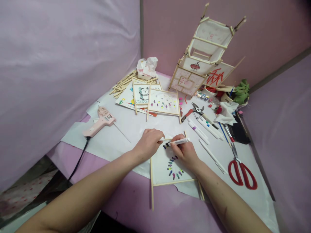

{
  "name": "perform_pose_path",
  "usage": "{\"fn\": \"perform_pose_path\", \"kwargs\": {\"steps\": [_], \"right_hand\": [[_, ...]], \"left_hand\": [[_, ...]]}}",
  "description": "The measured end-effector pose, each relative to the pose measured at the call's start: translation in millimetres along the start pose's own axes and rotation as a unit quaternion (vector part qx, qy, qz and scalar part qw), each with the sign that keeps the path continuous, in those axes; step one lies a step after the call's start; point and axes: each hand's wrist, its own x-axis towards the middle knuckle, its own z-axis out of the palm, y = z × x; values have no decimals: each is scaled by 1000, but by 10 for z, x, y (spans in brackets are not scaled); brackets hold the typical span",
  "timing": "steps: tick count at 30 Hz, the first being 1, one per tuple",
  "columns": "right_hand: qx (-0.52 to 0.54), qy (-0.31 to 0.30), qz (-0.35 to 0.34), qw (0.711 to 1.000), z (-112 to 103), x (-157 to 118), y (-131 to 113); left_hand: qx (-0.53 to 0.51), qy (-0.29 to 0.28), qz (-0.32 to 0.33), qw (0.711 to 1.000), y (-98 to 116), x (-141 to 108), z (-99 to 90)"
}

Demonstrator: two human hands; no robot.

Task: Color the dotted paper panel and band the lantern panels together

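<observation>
My right hand (184,152) grips a white marker (180,141) with its dark tip pointing left, at the upper part of a white panel (159,171) in a thin wooden stick frame. Dark marks show by the tip. Lower on the panel is a ring of small purple, green, yellow and dark dabs (175,168). My left hand (150,142) is closed beside the panel's upper left edge. A small white piece (162,139), seemingly the marker's cap, pokes out of its fingers; the rest is hidden.
A pink glue gun (99,121) lies left. Framed drawings (164,102) and wooden sticks (123,84) lie behind. A tall stick-framed lantern (196,61) stands at the back. Pruning shears (195,110), markers (199,131) and red-handled scissors (240,171) lie right.
</observation>
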Motion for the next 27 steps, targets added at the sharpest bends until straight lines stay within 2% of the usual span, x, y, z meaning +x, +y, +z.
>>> {"fn": "perform_pose_path", "kwargs": {"steps": [18,21,24,27], "right_hand": [[29,2,2,1000,-5,-4,-13],[46,44,-16,998,-15,-8,-9],[53,114,-38,991,-26,-23,13],[59,189,-72,978,-30,-49,39]], "left_hand": [[-4,2,0,1000,-2,8,2],[-10,3,0,1000,5,9,3],[-16,6,-6,1000,10,2,5],[-26,44,-12,999,9,-12,5]]}}
